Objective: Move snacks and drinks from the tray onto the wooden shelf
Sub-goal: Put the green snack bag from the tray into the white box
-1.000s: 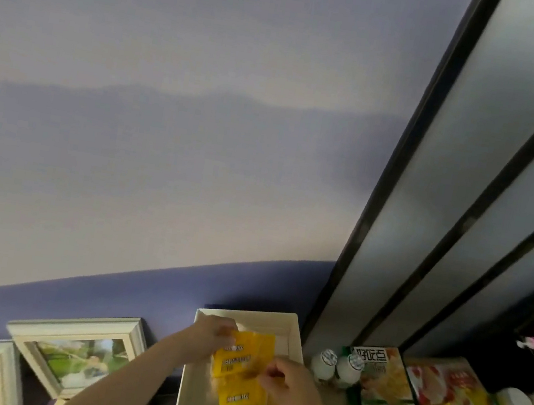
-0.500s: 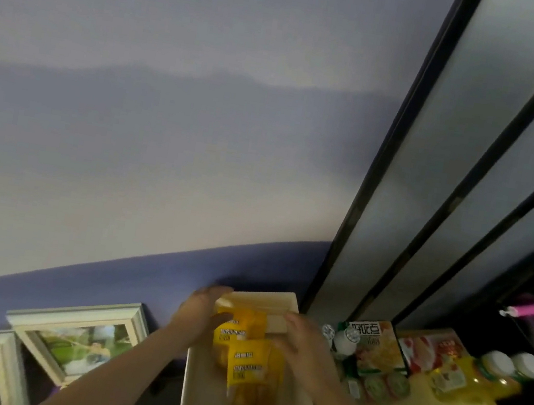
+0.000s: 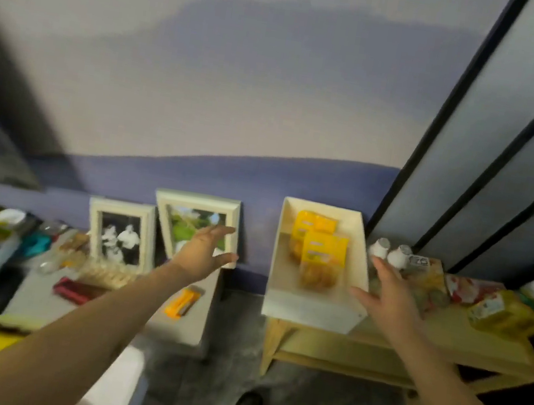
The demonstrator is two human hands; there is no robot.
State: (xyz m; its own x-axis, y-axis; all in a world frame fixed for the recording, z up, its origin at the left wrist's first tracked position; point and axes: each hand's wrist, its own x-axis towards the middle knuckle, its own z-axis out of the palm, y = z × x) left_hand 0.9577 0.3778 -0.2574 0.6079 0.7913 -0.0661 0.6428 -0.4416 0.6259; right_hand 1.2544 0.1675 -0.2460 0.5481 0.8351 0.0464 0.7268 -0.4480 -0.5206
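Observation:
Two yellow snack packets lie in a white tray that rests on the left end of the wooden shelf. My left hand hovers open and empty to the left of the tray, in front of a picture frame. My right hand is open and empty just right of the tray's rim, above the shelf top. On the shelf to the right are two white-capped bottles, snack packs and yellow drink bottles.
A grey side table at left carries two picture frames, an orange item, a red item and colourful clutter. A dark gap of floor separates it from the shelf. Dark-framed panels rise behind the shelf. My shoe shows below.
Both hands have let go of the yellow packets, which now lie in the tray, and have drawn apart. The view has tilted down and widened to show the side table and floor.

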